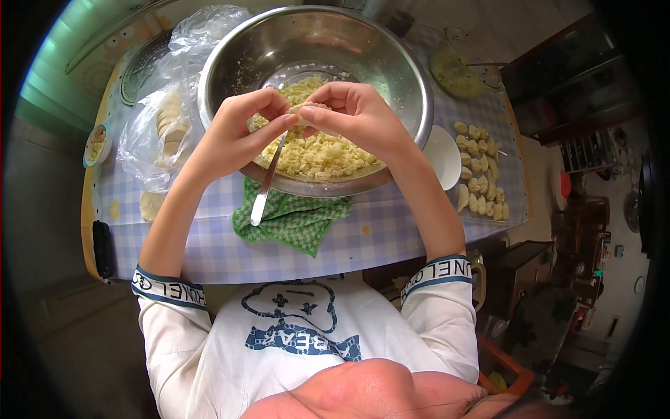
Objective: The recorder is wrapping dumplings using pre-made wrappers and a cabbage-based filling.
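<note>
Between the fingertips of both hands is a small pale dumpling (308,109), held over a large steel bowl (211,75). My left hand (237,129) pinches its left end, while my right hand (359,115) has thumb and fingers closed on the right side. Fingers cover much of the dumpling, so I cannot tell how far its edge is sealed. Below them, chopped yellow-green filling (328,157) lies in the bowl. A metal utensil with a flat handle (264,192) leans over the near rim, its other end hidden at the filling.
Several shaped dumplings (481,167) sit in rows at right, beside a white plate (444,159). At left are a clear plastic bag (150,136) with wrappers, one loose wrapper (150,206) and a small bowl (98,145). A green cloth (300,220) lies partly under the steel bowl.
</note>
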